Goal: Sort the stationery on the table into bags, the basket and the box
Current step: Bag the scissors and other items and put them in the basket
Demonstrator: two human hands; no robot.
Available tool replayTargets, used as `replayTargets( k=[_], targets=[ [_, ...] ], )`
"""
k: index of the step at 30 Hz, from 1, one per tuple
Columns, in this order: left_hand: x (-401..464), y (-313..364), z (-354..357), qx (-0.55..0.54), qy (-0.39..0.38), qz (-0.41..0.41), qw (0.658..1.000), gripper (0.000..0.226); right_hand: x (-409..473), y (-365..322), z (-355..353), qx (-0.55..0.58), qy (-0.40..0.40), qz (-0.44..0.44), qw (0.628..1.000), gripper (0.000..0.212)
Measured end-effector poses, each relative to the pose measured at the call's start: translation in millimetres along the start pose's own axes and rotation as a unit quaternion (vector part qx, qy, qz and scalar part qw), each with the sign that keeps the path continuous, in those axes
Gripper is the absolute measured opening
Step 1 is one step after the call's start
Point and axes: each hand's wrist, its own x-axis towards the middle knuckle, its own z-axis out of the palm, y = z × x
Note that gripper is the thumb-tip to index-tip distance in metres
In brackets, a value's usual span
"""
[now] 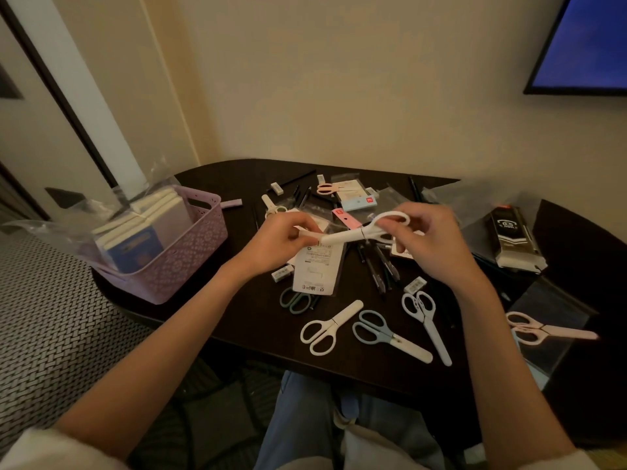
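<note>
Above the middle of the dark table (237, 313) I hold a white pair of scissors (356, 232) level between both hands. My left hand (281, 242) pinches the capped blade end. My right hand (431, 242) grips the handle loops. Below them lie more scissors: a white pair (329, 327), a blue-grey pair (390, 335), a pale blue pair (427, 320) and a dark green pair (295, 300). A pink pair (546, 330) lies on a clear bag (549, 307) at the right. Pens (380, 262), erasers (282, 273) and packets (319, 266) are scattered about.
A lilac basket (179, 266) with notebooks in a plastic bag stands at the table's left end. A black box of pens (512, 235) sits at the right on a clear bag. A screen (583, 45) hangs on the wall. My legs are under the near edge.
</note>
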Motion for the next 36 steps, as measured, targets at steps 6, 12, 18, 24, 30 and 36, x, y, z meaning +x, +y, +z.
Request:
replayTargets(
  k=[6,12,18,24,30,36],
  targets=[
    [1.1,7.3,1.3,0.016,-0.006,0.012,1.0,0.015,13.0,-10.0,1.3,-0.116,0.031,-0.016,0.993,0.012],
    [2.8,12.2,5.8,0.03,-0.012,0.035,0.999,0.016,21.3,-21.4,1.8,-0.2,0.029,-0.038,0.979,0.015],
    [4.4,15.1,10.5,0.023,0.013,0.063,0.998,0.018,37.2,-30.7,3.7,-0.26,-0.041,-0.022,0.965,0.013],
    [4.0,15.0,14.8,-0.048,0.034,0.055,0.997,0.031,49.8,-32.9,15.9,-0.214,-0.072,-0.035,0.974,0.016],
    [5.4,8.8,22.8,-0.099,0.032,0.021,0.994,0.039,50.9,-23.3,35.0,-0.258,-0.06,-0.075,0.961,0.02],
    [3.5,5.0,21.9,-0.142,0.044,0.012,0.989,0.038,47.9,-14.4,33.7,-0.218,-0.045,-0.079,0.972,0.017]
  ],
)
